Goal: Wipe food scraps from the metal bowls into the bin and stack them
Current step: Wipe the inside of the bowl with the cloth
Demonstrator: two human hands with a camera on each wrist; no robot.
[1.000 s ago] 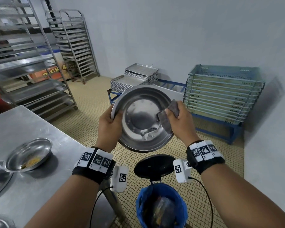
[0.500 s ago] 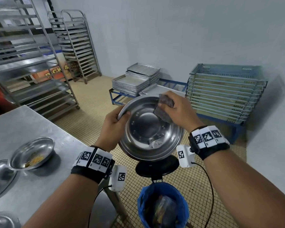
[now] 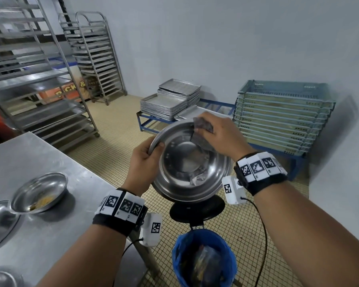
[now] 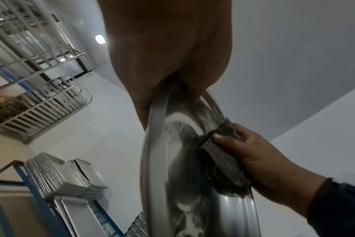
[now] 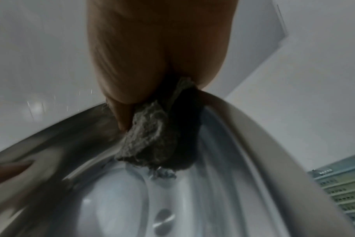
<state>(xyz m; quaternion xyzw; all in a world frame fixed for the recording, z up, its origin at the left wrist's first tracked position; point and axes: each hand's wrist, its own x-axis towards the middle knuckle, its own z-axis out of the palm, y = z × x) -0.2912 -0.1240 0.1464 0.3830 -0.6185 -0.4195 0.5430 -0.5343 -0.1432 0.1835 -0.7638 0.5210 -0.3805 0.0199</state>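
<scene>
Your left hand fills the top at 12 o'clock, pinching the rim of the metal bowl, which runs edge-on down to 6 o'clock. Your right hand comes in from 4 o'clock and presses a grey cloth against the bowl's inside wall, thumb on top of it. Stacked metal trays sit on a blue frame at 8 o'clock, tray racks up around 10.

Head view: looks forward and down over both forearms. Wrist views: very near, upward along each palm. All three share the metal bowl and grey cloth.
</scene>
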